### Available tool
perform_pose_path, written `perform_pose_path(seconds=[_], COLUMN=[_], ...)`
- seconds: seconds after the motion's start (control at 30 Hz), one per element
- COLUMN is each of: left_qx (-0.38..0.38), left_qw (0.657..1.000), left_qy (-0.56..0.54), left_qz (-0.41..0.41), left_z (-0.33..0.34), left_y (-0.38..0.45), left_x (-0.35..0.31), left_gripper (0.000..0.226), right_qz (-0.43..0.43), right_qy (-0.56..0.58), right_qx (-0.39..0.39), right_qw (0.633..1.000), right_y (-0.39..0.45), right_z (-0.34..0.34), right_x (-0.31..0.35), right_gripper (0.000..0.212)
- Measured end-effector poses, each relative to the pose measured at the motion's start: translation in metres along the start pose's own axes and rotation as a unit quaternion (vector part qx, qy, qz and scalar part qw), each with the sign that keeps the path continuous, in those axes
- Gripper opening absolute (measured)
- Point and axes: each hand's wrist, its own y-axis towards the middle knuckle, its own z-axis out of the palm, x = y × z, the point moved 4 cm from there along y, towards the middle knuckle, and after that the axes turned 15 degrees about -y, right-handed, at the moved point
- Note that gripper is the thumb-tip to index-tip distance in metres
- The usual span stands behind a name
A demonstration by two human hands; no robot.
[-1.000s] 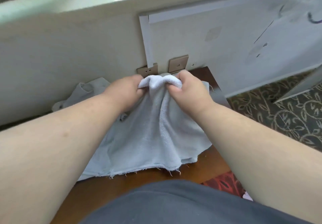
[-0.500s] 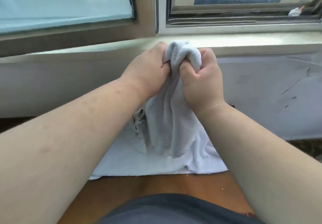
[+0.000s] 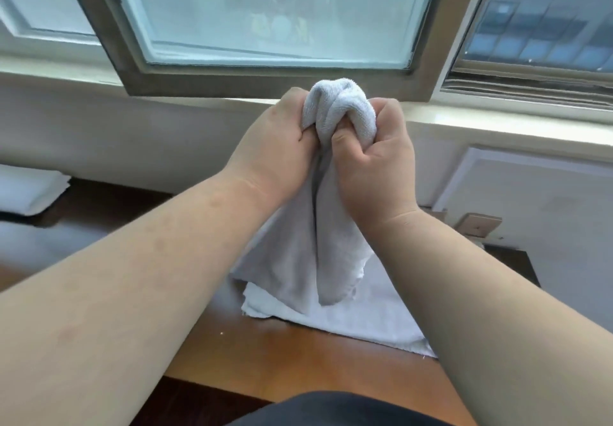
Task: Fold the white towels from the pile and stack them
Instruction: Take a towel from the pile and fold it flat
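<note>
Both hands up at chest height in front of the grey-framed frosted window (image 3: 265,20), bunching one white terry-cloth towel (image 3: 318,226) between them; left hand (image 3: 275,147) has fingers curled round the left side of the wad, right hand (image 3: 374,160) curled round the right side with the thumb pressed into the cloth, knuckles of both nearly touching. Top of towel pokes out above the fists as a rounded lump, rest hangs down loose in folds, lower tip just reaching or hovering over a flat white cloth (image 3: 348,322) lying on the brown wooden tabletop (image 3: 298,359), cannot tell if that tip touches. That flat cloth is likely the pile or another towel, can't say how many layers. Blurry white item (image 3: 30,193) far left by the wall, maybe folded towels, too soft to tell. Handling judgement: towel looks light, limp, no stiffness, drapes straight off the grip, nap gives good friction so slip unlikely; nothing fragile. Frayed threads along the hem, so edges are findable by feel. Current grab is mid-cloth and useless for folding; next move probably needs each hand to work along to a corner or the same hem, pinch there, then spread apart to open it flat before folding over the tabletop
</note>
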Motion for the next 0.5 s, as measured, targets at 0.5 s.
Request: perform_pose_path(seconds=[0.5], left_qx=[-0.069], left_qw=[0.984], left_qy=[0.151], left_qz=[-0.066], left_z=[-0.327], left_y=[-0.124], left_x=[0.121], left_gripper=[0.013], right_qz=[-0.034], right_qy=[0.022], right_qx=[0.125], right_qw=[0.991], right_y=[-0.132], right_z=[0.285], right_x=[0.187], right_gripper=[0.017])
